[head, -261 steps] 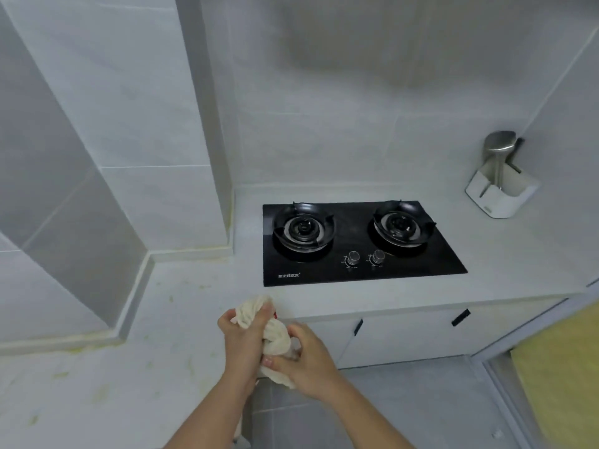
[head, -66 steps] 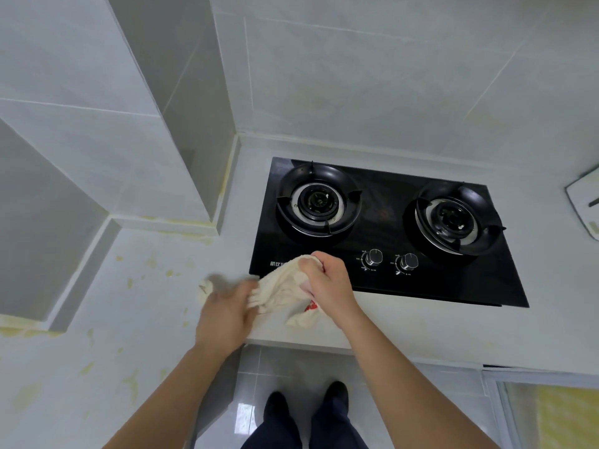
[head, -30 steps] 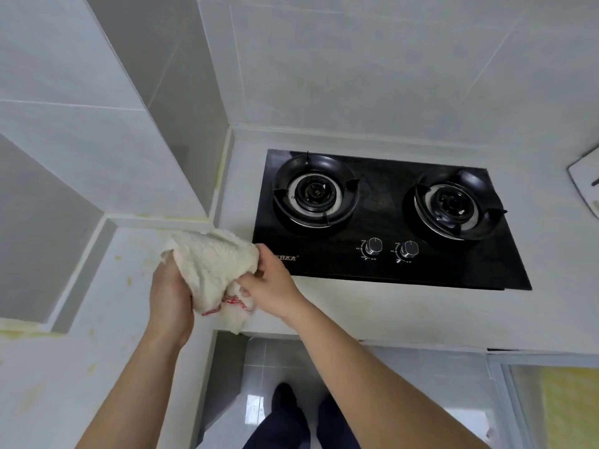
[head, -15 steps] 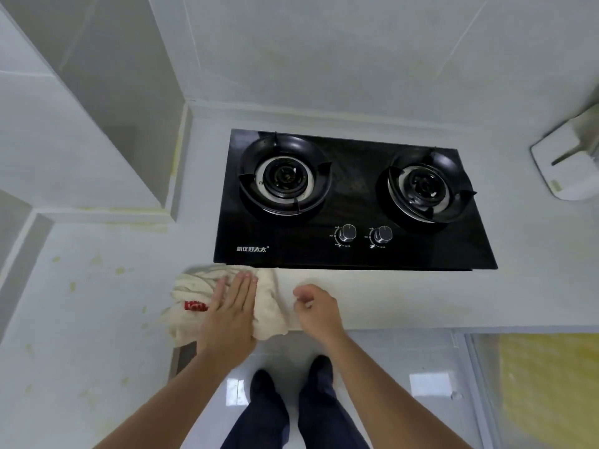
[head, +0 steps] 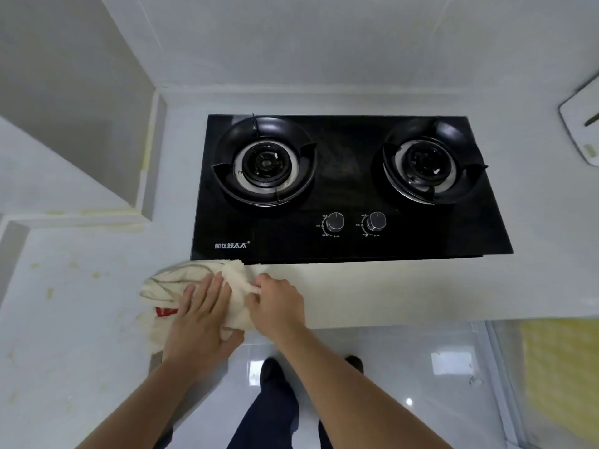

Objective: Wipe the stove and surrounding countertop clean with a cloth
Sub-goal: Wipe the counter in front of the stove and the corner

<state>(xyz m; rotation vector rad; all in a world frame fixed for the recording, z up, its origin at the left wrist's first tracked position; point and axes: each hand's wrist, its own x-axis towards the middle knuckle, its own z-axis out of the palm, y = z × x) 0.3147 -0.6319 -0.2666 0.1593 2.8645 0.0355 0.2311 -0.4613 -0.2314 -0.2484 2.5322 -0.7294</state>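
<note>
A cream cloth with a red label lies on the white countertop, just in front of the black two-burner stove, near its front left corner. My left hand lies flat on the cloth with straight fingers, pressing it down. My right hand is at the cloth's right edge and pinches a fold of it between curled fingers and thumb. Both burners and the two knobs are uncovered.
Yellowish stains dot the countertop at the left. A tiled column corner juts out left of the stove. A white holder sits at the far right edge. Below the counter edge are the floor and my legs.
Half a second ago my right hand rested apart from the cloth on the counter; now it has moved left and pinches the cloth's right edge. My left hand stays flat on it.
</note>
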